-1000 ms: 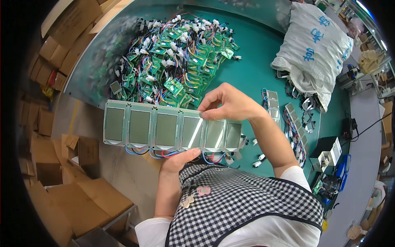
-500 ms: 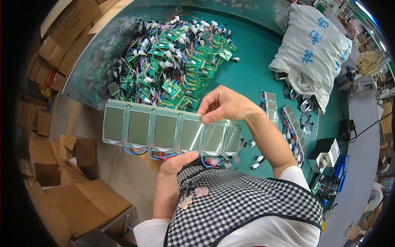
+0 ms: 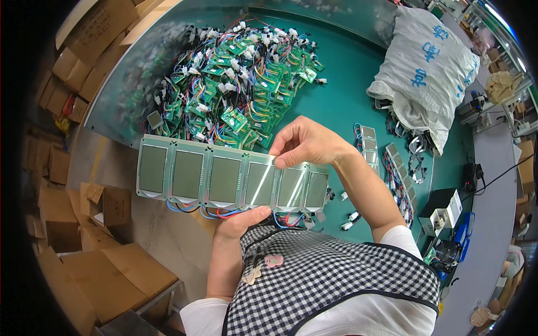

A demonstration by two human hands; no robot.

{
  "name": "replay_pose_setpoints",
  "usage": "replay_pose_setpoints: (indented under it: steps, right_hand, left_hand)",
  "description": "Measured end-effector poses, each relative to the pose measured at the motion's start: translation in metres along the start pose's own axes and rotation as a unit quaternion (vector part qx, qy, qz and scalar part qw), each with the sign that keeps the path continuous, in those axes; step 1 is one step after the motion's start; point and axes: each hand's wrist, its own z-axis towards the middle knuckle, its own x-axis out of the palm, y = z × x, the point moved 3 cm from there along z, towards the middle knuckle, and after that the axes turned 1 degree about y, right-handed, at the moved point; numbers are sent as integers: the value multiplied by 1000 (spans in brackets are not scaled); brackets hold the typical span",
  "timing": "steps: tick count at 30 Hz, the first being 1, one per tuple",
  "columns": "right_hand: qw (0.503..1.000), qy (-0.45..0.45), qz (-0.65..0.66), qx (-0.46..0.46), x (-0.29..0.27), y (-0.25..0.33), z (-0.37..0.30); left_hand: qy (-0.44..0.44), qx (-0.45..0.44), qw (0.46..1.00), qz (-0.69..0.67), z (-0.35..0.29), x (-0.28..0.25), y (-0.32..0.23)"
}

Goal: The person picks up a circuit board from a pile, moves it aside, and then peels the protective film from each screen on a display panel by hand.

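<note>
Held up before me is a long strip of joined circuit boards with several grey display screens [image 3: 225,178], its screens facing me. My left hand [image 3: 242,223] grips the lower edge, the thumb on the front and the other fingers hidden behind. From above, my right hand [image 3: 300,144] pinches the upper edge right of the middle between thumb and fingers. Blue, red and black wires [image 3: 221,213] hang along the strip's lower edge. Beyond it lies a large heap of green circuit boards [image 3: 235,84] with coloured wires and white plugs.
A white woven sack [image 3: 423,70] stands at the back right of the green table [image 3: 342,73]. More display strips [image 3: 400,173] lie at the right, near a black-and-white box [image 3: 441,211]. Cardboard boxes [image 3: 112,280] crowd the floor at left, beyond the metal side wall [image 3: 120,106].
The strip's left end has shifted slightly left and tilted a little, and the light reflections on its screens have moved. Both hands keep their hold.
</note>
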Motion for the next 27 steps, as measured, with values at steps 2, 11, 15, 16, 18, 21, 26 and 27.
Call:
replay_pose_setpoints:
  steps: [2, 11, 15, 16, 18, 21, 26, 27]
  right_hand:
    - [1000, -1, 1, -1, 0, -1, 0]
    - [999, -29, -14, -22, 9, 5, -2]
    - [999, -28, -1, -31, 12, 6, -1]
    - [999, -25, 3, -31, 13, 7, -1]
    - [999, -22, 6, -31, 15, 7, 0]
    - [999, -38, -8, -30, 18, 7, 2]
    - [988, -67, -129, -45, 24, 8, 4]
    - [988, -67, -129, -45, 25, 8, 3]
  left_hand:
    - [25, 25, 999, 2, -1, 0, -1]
    - [-22, 48, 998, 46, -4, 0, -3]
    - [-32, 43, 998, 35, -5, 2, -4]
    - [-33, 47, 998, 36, -6, 2, -4]
    - [-33, 46, 997, 42, -6, 2, -4]
    - [-34, 50, 996, 60, -6, 0, -2]
    - [-56, 57, 995, 68, -5, 4, 0]
    - [-69, 82, 992, 73, -4, 5, -1]
